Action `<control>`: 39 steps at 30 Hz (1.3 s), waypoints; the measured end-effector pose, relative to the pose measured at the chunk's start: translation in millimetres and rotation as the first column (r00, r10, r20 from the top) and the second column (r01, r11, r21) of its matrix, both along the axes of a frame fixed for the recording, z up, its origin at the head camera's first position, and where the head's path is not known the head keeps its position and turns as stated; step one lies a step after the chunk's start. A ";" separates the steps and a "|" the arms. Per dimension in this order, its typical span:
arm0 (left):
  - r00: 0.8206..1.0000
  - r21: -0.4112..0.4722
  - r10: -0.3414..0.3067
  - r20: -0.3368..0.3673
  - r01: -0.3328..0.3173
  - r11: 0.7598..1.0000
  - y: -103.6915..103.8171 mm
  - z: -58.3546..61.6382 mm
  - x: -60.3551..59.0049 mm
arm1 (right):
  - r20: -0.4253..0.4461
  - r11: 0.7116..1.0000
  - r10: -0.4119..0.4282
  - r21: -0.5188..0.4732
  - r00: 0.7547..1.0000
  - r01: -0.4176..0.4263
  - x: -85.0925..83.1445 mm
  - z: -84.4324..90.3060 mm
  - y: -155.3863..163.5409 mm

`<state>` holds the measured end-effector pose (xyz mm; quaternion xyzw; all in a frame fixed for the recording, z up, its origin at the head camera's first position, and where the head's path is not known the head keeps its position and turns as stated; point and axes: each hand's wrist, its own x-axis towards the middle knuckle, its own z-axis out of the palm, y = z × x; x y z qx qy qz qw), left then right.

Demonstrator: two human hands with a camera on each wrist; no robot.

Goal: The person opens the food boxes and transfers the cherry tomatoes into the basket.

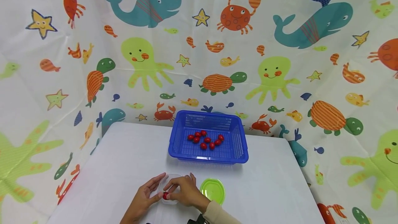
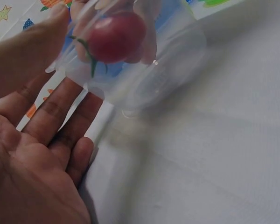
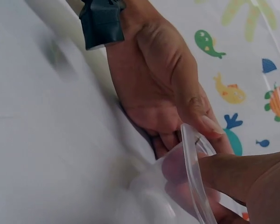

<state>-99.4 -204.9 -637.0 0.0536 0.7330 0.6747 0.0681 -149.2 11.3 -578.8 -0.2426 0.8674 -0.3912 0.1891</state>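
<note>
A small translucent plastic container (image 1: pixel 174 176) is tilted between the two hands near the front of the table. My left hand (image 1: pixel 144 194) holds its side, the thumb at the rim and the other fingers stretched along the outside. Inside the container, my right hand (image 1: pixel 186 190) pinches a red cherry tomato (image 1: pixel 166 195) with fingers and thumb. Through the container wall, the left wrist view shows the tomato (image 2: pixel 117 37) with its green stem. In the right wrist view, the container's rim (image 3: pixel 192 172) stands in front of the right hand's fingers.
Behind the hands stands a blue plastic basket (image 1: pixel 209 160) with several cherry tomatoes (image 1: pixel 207 140) in it. A bright green lid (image 1: pixel 214 189) lies right of the right hand. White cloth covers the table (image 1: pixel 130 155), and a sea-animal curtain (image 1: pixel 192 68) hangs around it.
</note>
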 end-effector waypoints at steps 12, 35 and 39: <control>1.000 -0.018 0.012 -0.007 -0.012 1.000 0.9 -0.5 -0.2 | 0.011 1.000 -0.027 -0.014 1.000 0.027 1.5 0.9 0.0; 1.000 0.002 0.011 -0.024 -0.011 1.000 0.7 -2.4 1.5 | 0.016 0.999 -0.023 -0.033 1.000 0.024 1.5 1.6 0.8; 1.000 0.007 0.015 -0.025 -0.015 1.000 2.0 -1.9 1.3 | -0.030 0.999 -0.050 -0.001 0.998 0.050 3.0 0.5 2.9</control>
